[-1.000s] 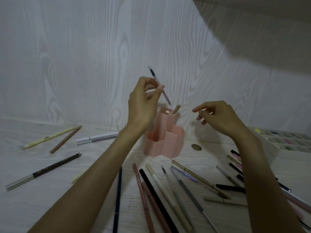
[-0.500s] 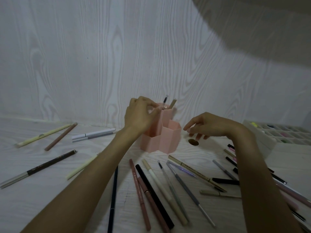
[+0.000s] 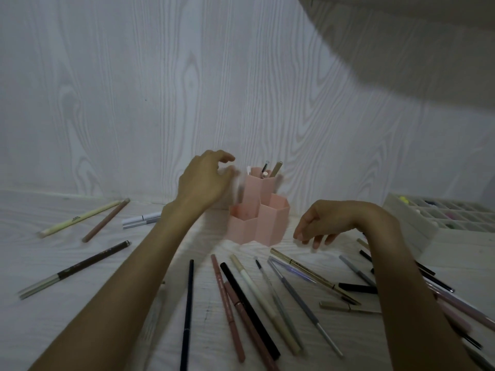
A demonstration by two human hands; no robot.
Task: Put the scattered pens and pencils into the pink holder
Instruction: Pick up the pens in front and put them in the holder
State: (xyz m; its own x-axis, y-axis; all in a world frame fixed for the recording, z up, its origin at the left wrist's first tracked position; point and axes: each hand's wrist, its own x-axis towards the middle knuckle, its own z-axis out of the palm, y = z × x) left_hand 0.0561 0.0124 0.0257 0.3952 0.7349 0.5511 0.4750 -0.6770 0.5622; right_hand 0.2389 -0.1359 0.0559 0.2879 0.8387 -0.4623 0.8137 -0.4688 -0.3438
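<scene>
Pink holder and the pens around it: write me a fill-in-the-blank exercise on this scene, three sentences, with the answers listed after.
1. The pens already standing in the pink holder are in its ______ compartment.
2. The left hand hovers beside the holder and holds ______.
3. The right hand hangs with fingers pointing down just above the ______-coloured pen that lies in front of the holder.

Missing words: tallest (back); nothing; gold
</scene>
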